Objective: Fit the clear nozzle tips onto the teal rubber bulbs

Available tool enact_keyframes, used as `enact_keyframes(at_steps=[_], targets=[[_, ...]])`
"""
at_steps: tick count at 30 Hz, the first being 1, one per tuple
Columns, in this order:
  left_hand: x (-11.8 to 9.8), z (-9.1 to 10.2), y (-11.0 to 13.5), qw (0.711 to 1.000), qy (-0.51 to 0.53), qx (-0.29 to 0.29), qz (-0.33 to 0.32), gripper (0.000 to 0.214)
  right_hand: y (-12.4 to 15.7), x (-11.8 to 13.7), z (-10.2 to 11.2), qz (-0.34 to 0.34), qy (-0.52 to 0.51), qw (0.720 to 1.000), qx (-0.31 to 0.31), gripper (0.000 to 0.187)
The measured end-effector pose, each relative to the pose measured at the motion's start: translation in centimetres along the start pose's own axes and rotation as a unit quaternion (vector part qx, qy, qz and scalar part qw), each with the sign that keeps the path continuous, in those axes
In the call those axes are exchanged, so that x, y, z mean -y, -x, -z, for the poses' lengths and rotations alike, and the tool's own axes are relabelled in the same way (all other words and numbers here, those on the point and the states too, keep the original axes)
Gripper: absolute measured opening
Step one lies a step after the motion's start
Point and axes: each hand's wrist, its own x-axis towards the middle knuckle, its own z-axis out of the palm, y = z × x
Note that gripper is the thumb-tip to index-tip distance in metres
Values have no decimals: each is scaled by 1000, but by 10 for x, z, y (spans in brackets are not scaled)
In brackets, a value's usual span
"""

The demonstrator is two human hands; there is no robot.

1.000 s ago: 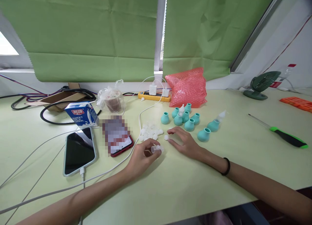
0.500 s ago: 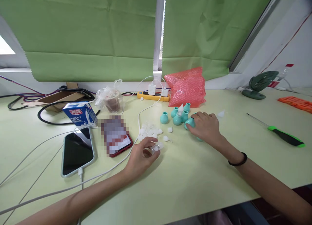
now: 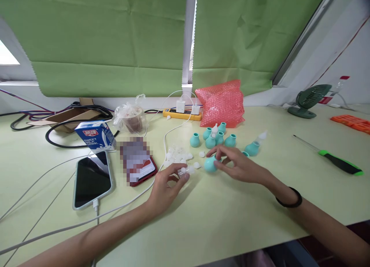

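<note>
One teal bulb (image 3: 209, 165) in the right hand (image 3: 237, 165), eight other bulbs (image 3: 195, 140) on the bench (image 3: 219, 220)
The right fingers grasp it near two loose white pieces (image 3: 201, 154); the left hand's (image 3: 165, 186) fingers pinch one clear tube (image 3: 181, 172).

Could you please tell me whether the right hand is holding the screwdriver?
No, the right hand holds a teal bulb, and the screwdriver lies farther right.

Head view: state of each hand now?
Left hand: closed, holding a clear plastic piece in its fingertips.
Right hand: closed, holding a teal bulb.
</note>
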Motion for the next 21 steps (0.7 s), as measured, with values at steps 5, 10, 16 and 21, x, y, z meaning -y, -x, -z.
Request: enact_keyframes(at_steps=[5,10,16,21], targets=[[-5,1,3,997,-39,2,-67,20,9,23,-26,28,-91,994,44,12],[-4,1,3,994,-58,-13,-86,20,13,29,-51,64,-67,993,67,34],[-3,5,5,996,-11,8,-83,19,10,22,-54,69,-49,995,-52,21],[-2,6,5,994,37,60,-84,17,7,19,-53,37,-16,995,-94,24]])
